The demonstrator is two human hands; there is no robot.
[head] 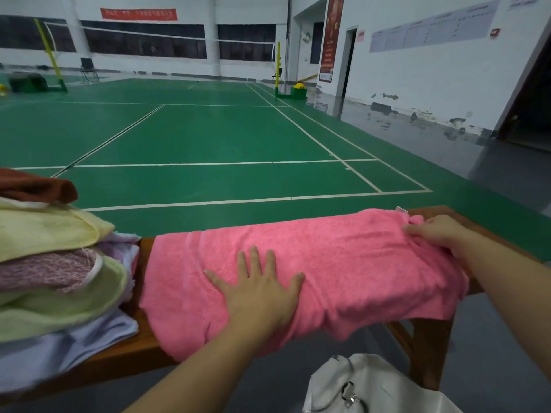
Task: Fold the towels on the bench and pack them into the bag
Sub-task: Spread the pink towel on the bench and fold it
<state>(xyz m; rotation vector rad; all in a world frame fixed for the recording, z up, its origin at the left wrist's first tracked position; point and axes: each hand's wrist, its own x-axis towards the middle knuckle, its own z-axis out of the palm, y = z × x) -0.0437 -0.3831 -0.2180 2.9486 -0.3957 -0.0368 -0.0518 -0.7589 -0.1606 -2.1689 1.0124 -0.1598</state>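
The pink towel (313,263) lies long across the bench (140,344). The left hand (259,290) presses flat on its middle, and the right hand (438,234) pinches its right end.

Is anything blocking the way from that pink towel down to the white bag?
Nothing visible does. The pink towel lies on the bench, and the white bag sits on the floor just below its near edge.

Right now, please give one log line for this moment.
left hand: flat on pink towel | right hand: pinches towel end | bag: on floor
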